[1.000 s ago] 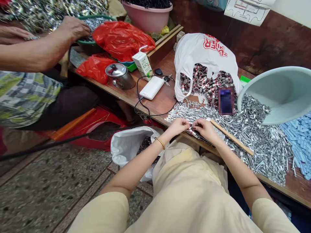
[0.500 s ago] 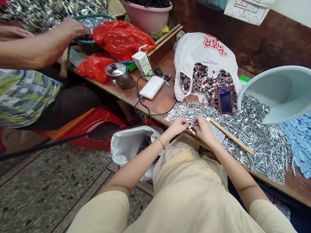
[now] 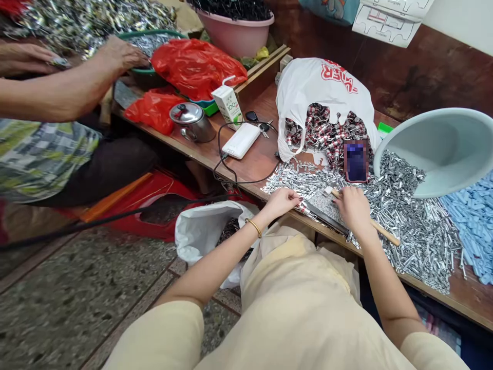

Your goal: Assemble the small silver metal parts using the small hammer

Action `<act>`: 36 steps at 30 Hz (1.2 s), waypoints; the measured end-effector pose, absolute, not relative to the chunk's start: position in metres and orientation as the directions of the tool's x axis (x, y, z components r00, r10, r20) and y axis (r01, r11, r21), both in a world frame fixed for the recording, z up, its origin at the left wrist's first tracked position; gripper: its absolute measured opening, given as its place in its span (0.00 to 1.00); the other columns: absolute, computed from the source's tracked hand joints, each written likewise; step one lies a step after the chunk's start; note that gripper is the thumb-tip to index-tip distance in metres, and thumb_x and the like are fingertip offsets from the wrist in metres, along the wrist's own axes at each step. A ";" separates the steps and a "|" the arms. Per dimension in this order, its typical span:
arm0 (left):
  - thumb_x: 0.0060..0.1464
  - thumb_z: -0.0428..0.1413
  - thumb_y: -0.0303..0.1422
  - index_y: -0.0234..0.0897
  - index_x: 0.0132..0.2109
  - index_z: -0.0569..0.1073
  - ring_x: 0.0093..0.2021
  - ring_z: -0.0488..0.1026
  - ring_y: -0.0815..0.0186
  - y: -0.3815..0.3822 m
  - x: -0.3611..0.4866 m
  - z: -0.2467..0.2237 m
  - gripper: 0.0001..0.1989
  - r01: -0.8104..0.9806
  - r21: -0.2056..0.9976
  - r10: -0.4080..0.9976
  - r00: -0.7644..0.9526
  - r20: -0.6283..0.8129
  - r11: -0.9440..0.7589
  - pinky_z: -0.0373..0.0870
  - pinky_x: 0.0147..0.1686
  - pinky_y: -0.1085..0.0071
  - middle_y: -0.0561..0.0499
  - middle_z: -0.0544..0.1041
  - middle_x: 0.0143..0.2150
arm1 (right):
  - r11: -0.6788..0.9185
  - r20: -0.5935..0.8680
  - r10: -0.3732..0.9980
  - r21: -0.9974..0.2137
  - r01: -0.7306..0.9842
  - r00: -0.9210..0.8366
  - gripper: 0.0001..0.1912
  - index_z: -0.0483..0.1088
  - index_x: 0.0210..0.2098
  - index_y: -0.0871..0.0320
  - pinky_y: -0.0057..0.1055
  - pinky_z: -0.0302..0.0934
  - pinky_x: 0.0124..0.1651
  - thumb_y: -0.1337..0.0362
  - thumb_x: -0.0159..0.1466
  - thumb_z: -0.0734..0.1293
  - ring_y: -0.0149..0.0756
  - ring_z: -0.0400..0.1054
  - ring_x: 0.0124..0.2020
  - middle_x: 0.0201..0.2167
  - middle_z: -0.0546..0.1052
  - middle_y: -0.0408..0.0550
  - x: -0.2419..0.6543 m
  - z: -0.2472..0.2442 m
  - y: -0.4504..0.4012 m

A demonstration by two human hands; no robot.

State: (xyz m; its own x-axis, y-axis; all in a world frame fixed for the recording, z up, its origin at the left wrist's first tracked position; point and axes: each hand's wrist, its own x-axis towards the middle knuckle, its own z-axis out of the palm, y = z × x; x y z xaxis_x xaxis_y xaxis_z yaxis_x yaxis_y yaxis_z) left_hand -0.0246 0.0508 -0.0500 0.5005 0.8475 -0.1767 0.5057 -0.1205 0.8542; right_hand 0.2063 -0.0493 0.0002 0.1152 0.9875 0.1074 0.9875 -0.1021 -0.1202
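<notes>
Left hand [image 3: 283, 202]: grip pinched on red-and-white piece [image 3: 305, 208]. Right hand [image 3: 354, 209]: curled over hammer [image 3: 387, 234], cannot tell whether grip closed.

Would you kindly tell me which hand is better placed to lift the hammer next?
Probably the right hand: it lies over the hammer, while the left hand is farther off, at a small fitting.
</notes>
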 end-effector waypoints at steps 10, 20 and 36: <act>0.49 0.56 0.33 0.34 0.31 0.80 0.30 0.75 0.64 0.043 -0.023 -0.037 0.09 0.589 0.796 0.851 0.481 -0.211 -0.136 0.63 0.30 0.72 0.50 0.81 0.28 | 0.041 0.087 0.996 -0.217 0.975 -0.023 0.17 0.71 0.46 0.59 0.34 0.59 0.37 0.55 0.74 0.56 0.42 0.68 0.34 0.39 0.76 0.55 0.227 0.017 -0.064; 0.50 0.55 0.32 0.34 0.31 0.81 0.29 0.73 0.65 0.042 -0.024 -0.038 0.10 0.548 0.826 0.847 0.495 -0.194 -0.131 0.62 0.28 0.73 0.50 0.81 0.28 | 0.224 0.275 0.942 -0.094 0.970 -0.191 0.23 0.71 0.62 0.47 0.31 0.53 0.32 0.69 0.72 0.58 0.35 0.67 0.33 0.36 0.79 0.48 0.193 0.024 -0.091; 0.50 0.55 0.31 0.33 0.30 0.81 0.28 0.69 0.67 0.041 -0.024 -0.033 0.09 0.558 0.819 0.846 0.496 -0.198 -0.136 0.58 0.28 0.73 0.51 0.78 0.26 | 0.288 0.291 0.914 0.020 0.957 -0.281 0.27 0.72 0.61 0.50 0.34 0.52 0.33 0.75 0.68 0.58 0.37 0.66 0.32 0.38 0.80 0.48 0.188 0.013 -0.093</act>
